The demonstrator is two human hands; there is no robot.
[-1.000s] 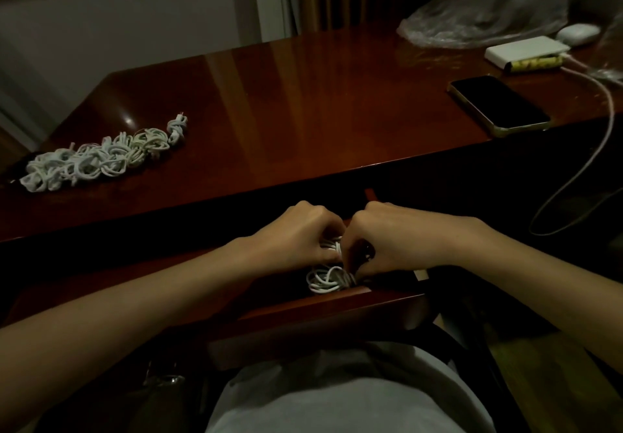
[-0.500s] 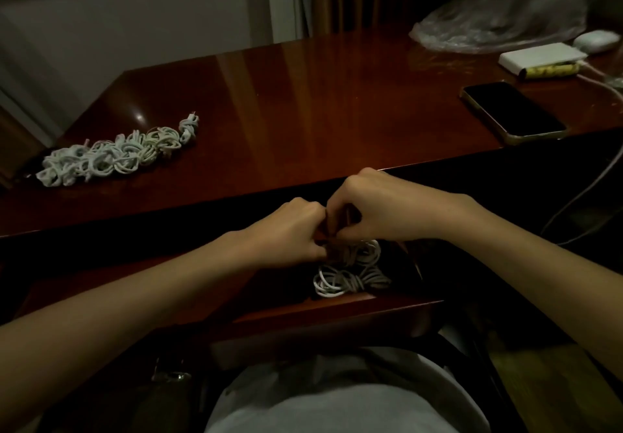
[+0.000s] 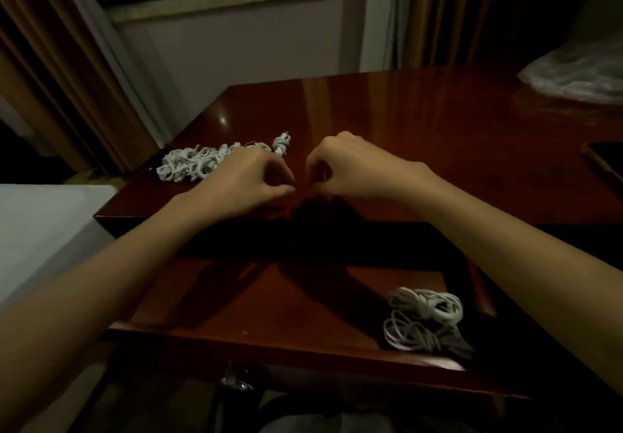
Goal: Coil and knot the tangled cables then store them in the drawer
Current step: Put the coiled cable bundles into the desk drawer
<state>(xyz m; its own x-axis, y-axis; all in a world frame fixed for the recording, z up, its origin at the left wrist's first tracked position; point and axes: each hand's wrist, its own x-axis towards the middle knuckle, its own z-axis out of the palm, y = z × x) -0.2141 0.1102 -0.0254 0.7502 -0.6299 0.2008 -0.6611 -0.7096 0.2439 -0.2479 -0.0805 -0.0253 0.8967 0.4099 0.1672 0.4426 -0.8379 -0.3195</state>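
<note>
A pile of tangled white cables (image 3: 199,164) lies on the dark red desk top (image 3: 421,136), at its left end. Two coiled, knotted white cables (image 3: 423,318) lie in the open drawer (image 3: 269,338), at its right side. My left hand (image 3: 249,180) hovers over the desk just right of the pile and hides the pile's near right edge. My right hand (image 3: 344,166) hangs beside it, a small gap between them. The fingers of both hands are loosely curled and I see nothing in them.
A dark phone (image 3: 606,159) lies at the desk's right edge and a crumpled clear plastic bag (image 3: 580,75) at the back right. A white surface (image 3: 40,230) stands left of the desk. Curtains and a window sill are behind it.
Both hands have let go of the coiled cables in the drawer and risen over the desk top, toward the pile. The view has swung up and to the left.
</note>
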